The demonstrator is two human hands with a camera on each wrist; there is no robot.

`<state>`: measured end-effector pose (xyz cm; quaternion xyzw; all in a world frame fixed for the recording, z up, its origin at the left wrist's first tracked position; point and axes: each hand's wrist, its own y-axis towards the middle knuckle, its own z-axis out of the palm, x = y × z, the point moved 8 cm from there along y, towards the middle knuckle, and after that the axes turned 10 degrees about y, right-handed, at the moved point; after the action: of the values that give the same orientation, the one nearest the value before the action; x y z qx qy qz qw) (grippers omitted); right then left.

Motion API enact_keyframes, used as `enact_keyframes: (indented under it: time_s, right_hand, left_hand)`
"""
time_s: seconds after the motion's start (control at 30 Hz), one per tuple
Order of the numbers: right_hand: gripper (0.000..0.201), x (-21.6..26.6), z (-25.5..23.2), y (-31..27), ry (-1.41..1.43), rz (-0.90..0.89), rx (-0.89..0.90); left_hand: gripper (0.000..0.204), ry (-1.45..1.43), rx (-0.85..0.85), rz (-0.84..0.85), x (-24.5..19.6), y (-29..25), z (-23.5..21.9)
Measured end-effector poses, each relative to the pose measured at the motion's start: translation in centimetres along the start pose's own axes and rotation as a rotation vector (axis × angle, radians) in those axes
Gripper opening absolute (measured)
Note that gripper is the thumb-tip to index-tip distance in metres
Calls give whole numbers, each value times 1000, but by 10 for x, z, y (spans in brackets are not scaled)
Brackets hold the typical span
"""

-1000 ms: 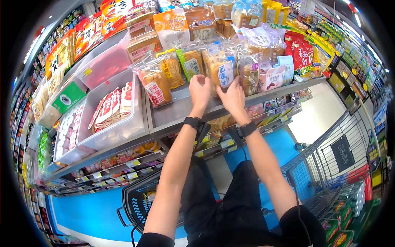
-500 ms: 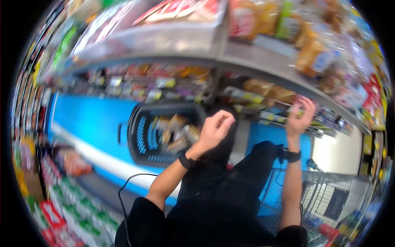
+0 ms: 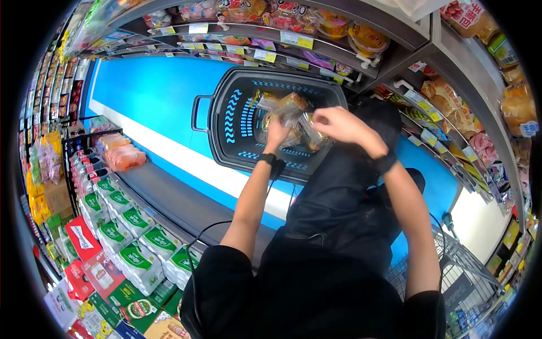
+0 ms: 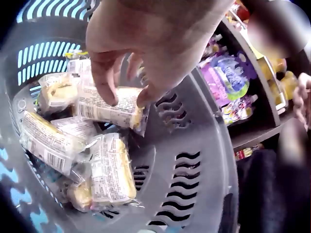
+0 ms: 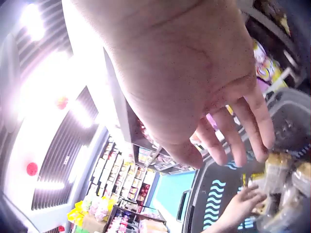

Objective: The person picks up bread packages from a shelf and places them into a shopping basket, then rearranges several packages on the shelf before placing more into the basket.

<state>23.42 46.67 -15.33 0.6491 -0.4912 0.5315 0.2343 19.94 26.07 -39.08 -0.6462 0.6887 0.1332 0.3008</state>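
Inside a black shopping basket, my left hand is among several bread packs in clear wrappers. The left wrist view shows the thumb and fingers of this left hand bent around one end of a wrapped bread with a printed label. Other wrapped breads lie below it at the basket bottom. My right hand hovers over the basket's right side, near the knee. In the right wrist view its fingers hang loosely bent with nothing in them.
Shelves with snack packs and price tags run behind the basket. To the right are bread packs on a higher shelf and a shopping cart. Packed drinks stand at the lower left. A cable hangs by the left arm.
The view has turned down and left from the bread shelf to the basket. Both hands have left the shelf; the left has reached into the basket, the right has come over its side.
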Motion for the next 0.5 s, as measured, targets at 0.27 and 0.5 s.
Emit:
enact_keyframes:
  time_s: [0.27, 0.5]
  right_hand:
    - [37, -177, 51, 69, 254, 488, -159]
    - [29, -157, 23, 81, 14, 467, -401]
  left_hand:
    - [44, 23, -145, 20, -56, 62, 22]
    - [18, 244, -150, 81, -71, 78, 20]
